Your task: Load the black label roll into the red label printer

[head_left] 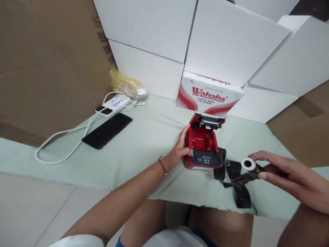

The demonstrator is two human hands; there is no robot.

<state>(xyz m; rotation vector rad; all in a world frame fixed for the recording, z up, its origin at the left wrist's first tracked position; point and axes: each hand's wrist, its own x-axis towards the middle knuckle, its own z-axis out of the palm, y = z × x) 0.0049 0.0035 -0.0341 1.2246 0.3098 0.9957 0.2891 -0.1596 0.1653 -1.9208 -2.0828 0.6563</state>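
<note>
A small red and black printer (209, 158), its lid raised, stands on the table with its red inner bay showing bare. My left hand (179, 147) grips its left side, thumb at the front corner and fingers along the wall. To the right, my right hand (284, 171) pinches a small roll with a white end (248, 164) between thumb and fingers. Crumpled black ribbon (243, 196) trails below that roll onto the cloth. Another black ribbon roll (233, 168) lies between the printer and my right hand.
White boxes (151, 27) are stacked behind, with a Wahaha carton (209, 94) in front of them. On the left lie a black phone (108, 130), a power strip (118, 104), a white cable (59, 132) and a yellowish plastic bag (127, 84). Pale green cloth (149, 137) covers the table.
</note>
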